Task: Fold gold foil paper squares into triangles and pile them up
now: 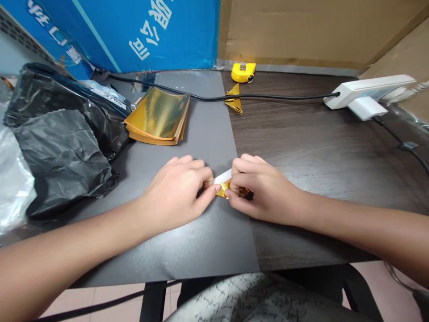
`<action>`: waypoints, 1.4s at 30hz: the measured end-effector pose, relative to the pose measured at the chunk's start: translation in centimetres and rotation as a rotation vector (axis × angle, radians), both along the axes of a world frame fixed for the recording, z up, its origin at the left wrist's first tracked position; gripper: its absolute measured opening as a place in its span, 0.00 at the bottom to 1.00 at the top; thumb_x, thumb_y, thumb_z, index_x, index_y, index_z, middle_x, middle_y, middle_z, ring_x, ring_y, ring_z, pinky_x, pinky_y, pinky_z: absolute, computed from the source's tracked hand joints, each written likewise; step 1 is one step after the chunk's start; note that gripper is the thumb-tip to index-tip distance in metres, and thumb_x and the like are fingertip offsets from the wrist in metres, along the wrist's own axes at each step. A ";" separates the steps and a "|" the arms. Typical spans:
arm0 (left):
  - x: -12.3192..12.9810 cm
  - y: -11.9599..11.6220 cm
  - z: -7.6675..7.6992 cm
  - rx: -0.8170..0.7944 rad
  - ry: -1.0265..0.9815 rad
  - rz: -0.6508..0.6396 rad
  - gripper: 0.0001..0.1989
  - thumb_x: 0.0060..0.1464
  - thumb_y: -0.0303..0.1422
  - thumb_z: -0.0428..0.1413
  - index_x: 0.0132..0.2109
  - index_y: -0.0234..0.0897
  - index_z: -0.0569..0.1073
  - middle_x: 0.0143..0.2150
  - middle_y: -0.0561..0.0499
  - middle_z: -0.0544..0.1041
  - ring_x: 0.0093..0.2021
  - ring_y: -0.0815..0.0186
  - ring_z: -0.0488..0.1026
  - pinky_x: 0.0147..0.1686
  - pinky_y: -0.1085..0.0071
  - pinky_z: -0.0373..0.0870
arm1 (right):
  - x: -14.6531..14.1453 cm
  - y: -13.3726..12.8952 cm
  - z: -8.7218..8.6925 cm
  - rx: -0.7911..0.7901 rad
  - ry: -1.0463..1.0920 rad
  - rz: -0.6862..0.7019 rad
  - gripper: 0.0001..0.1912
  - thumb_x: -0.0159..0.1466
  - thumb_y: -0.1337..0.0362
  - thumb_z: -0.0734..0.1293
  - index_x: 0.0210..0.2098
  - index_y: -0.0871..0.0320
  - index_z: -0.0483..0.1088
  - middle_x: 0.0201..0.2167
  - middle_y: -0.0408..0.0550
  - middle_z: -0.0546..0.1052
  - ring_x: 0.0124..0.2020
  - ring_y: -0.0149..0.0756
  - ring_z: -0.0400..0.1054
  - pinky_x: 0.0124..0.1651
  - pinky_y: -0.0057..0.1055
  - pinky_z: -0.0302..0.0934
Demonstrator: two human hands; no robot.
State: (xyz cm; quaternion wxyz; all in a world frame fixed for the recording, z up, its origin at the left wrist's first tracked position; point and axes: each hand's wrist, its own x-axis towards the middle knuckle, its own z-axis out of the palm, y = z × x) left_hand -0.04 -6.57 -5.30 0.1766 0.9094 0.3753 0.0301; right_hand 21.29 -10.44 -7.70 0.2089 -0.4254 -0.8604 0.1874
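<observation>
My left hand (176, 192) and my right hand (264, 190) meet over a grey mat (208, 241), pinching a small folded piece of gold foil paper (225, 190) from both sides. Its white back (223, 177) shows at the upper edge, and my fingers hide much of the piece. Farther up the mat lies a stack of gold foil paper sheets (157, 116). Beyond the mat's right edge, a folded gold paper triangle (234, 101) rests on the dark wood table (288, 138), under a black cable (208, 97).
Crumpled black plastic bags (63, 152) and clear plastic (11, 179) fill the left side. A yellow tape measure (243, 72) sits at the back, and a white power strip (368, 91) lies at right. Blue board (117, 31) and cardboard (301, 31) stand behind.
</observation>
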 end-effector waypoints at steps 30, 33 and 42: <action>-0.2 -0.1 0.0 0.140 0.136 -0.108 0.16 0.68 0.38 0.47 0.37 0.36 0.73 0.35 0.47 0.74 0.35 0.59 0.65 0.36 0.61 0.59 | -0.3 -0.2 -0.3 0.089 -0.066 -0.038 0.15 0.64 0.69 0.63 0.21 0.59 0.60 0.26 0.45 0.63 0.30 0.32 0.52 0.36 0.34 0.45; -0.2 -0.3 -0.1 0.198 0.138 -0.099 0.16 0.68 0.38 0.47 0.36 0.36 0.73 0.34 0.46 0.73 0.35 0.59 0.65 0.35 0.62 0.60 | -0.4 -0.3 -0.3 0.102 -0.068 -0.048 0.15 0.64 0.70 0.63 0.21 0.59 0.59 0.26 0.45 0.64 0.30 0.32 0.52 0.35 0.34 0.45; 0.1 -0.4 0.3 0.072 0.107 0.002 0.14 0.65 0.38 0.52 0.34 0.37 0.73 0.32 0.48 0.74 0.35 0.59 0.66 0.36 0.62 0.60 | -0.5 -0.3 -0.3 0.097 -0.064 -0.055 0.15 0.64 0.70 0.63 0.20 0.59 0.60 0.25 0.45 0.63 0.30 0.32 0.52 0.35 0.34 0.45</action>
